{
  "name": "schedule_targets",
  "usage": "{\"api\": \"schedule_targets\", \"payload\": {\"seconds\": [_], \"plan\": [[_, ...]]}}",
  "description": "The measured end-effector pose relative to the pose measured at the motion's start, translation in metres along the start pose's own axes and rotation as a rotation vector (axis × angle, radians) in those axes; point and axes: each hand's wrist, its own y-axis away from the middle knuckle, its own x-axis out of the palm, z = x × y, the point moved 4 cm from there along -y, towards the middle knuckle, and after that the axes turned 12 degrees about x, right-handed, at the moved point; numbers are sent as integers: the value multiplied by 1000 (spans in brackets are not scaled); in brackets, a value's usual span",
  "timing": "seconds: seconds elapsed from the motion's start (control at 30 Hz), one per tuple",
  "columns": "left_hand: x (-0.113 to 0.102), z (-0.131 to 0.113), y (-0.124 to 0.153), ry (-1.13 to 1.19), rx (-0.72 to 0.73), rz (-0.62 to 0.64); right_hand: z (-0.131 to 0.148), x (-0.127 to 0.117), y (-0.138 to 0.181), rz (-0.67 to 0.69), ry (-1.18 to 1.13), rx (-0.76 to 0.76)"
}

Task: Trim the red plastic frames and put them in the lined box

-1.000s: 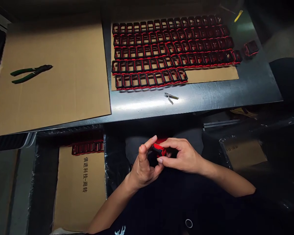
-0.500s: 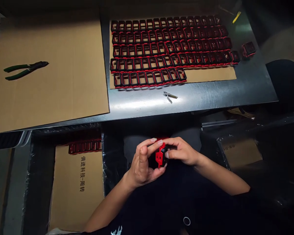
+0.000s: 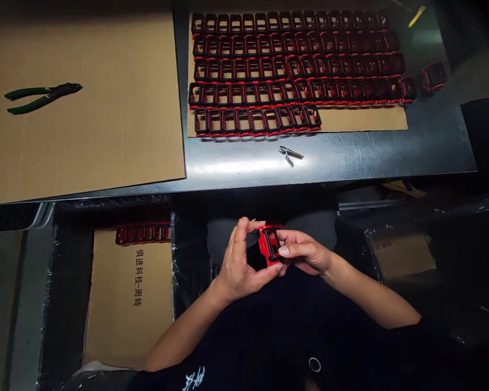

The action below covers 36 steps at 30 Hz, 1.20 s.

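Over my lap I hold a small red and black frame part point(image 3: 269, 243) between both hands. My left hand point(image 3: 238, 263) curls round its left side, thumb under it and fingers on top. My right hand point(image 3: 303, 252) pinches its right side with thumb and fingers. On the metal table point(image 3: 350, 157) above, several rows of the same red and black frames point(image 3: 293, 65) stand on a cardboard sheet point(image 3: 362, 120). One loose frame point(image 3: 433, 75) sits apart at the right end.
Small metal tweezers point(image 3: 290, 153) lie on the table below the rows. Green-handled pliers point(image 3: 41, 95) rest on a large cardboard sheet point(image 3: 85, 108) at the left. Below the table a lined box point(image 3: 132, 293) holds cardboard and more frames point(image 3: 142, 233). Another cardboard-lined box point(image 3: 403, 252) stands at the right.
The part has been turned in my hands, so its open face now shows. Both hands have risen slightly toward the table edge. The view has shifted a little.
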Motion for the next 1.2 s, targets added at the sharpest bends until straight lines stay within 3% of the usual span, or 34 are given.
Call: {"api": "schedule_targets", "payload": {"seconds": [0.07,0.13,0.23,0.33,0.43,0.53,0.6,0.63,0.7,0.73,0.8,0.9,1.2], "plan": [[2,2,3,-11,-16,33,6,0,5,-160,117,-103],[5,7,7,96,-97,41,18,4,14,-367,384,-261],[13,15,14,609,-354,13,39,21,33,-608,956,-587],[24,16,18,1087,-604,-8,46,40,43,-660,1413,-780],[28,18,21,1156,-709,-20,48,47,44,-622,1621,-795],[25,21,23,1063,-644,-109,59,45,45,-493,1569,-866],[19,21,24,959,-524,-171,78,33,45,-564,1460,-946],[16,20,23,904,-457,-189,89,22,44,-693,1414,-976],[11,16,23,805,-341,-206,113,-5,42,-1146,1355,-984],[9,14,22,762,-298,-217,122,-17,37,-1311,1363,-919],[4,10,21,686,-245,-238,133,-36,27,-1464,1402,-794],[1,7,20,606,-200,-256,138,-45,17,-1514,1413,-736],[2,5,15,622,-97,-262,149,-34,5,-1696,1339,-696]]}}
